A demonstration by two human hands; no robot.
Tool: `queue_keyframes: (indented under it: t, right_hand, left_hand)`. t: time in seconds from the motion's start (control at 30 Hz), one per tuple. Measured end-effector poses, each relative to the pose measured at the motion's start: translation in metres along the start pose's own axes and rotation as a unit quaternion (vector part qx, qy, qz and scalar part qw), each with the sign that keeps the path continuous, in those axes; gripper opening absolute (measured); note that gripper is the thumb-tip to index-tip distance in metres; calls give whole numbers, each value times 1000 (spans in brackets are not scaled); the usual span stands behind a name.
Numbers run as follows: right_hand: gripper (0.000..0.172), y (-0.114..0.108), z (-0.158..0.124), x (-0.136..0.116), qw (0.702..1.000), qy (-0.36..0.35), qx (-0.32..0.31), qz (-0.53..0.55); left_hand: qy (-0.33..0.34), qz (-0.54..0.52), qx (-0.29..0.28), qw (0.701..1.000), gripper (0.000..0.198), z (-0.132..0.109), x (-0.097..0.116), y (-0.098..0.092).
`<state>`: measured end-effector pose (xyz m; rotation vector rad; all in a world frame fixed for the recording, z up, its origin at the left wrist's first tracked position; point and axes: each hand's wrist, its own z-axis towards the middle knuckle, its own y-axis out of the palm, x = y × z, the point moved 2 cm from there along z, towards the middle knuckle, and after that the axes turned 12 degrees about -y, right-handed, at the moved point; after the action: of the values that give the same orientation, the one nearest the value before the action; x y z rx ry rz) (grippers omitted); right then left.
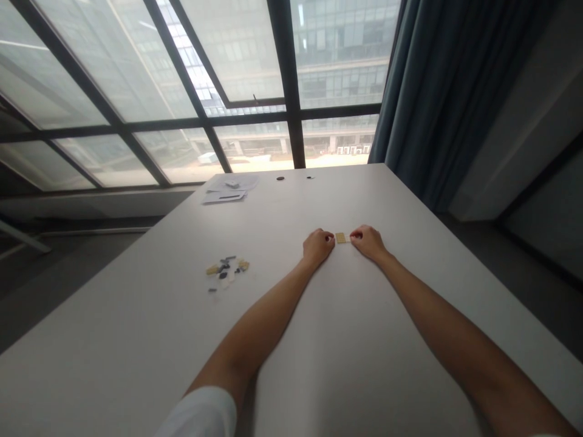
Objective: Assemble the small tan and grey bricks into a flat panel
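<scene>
A small flat tan and white block piece (pixel 342 238) lies between my two hands at the middle of the white table (pixel 319 340). My left hand (pixel 318 246) is closed, its fingertips at the tan left end of the piece. From the other side, my right hand (pixel 368 241) pinches the white right end between thumb and fingers. Fine detail on the piece is too small to make out. To the left of my left forearm lies a loose scatter of small tan, black, grey and white pieces (pixel 223 275), apart from both hands.
Sheets of white paper (pixel 223 197) with a dark strip on them lie at the far left of the table. Two small dark round things (pixel 280 178) are near the far edge. Beyond stand large windows (pixel 255 145) and a blue curtain (pixel 423 109).
</scene>
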<state>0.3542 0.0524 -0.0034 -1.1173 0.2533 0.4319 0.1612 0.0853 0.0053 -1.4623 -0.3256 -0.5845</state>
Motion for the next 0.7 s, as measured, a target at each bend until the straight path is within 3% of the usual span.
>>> queue_keyframes:
  t: [0.7]
  right_hand:
    - [17,3,1,1,1000,-15,-4,6]
  left_hand:
    - [15,-3,-3,1000,24,3,-1,2]
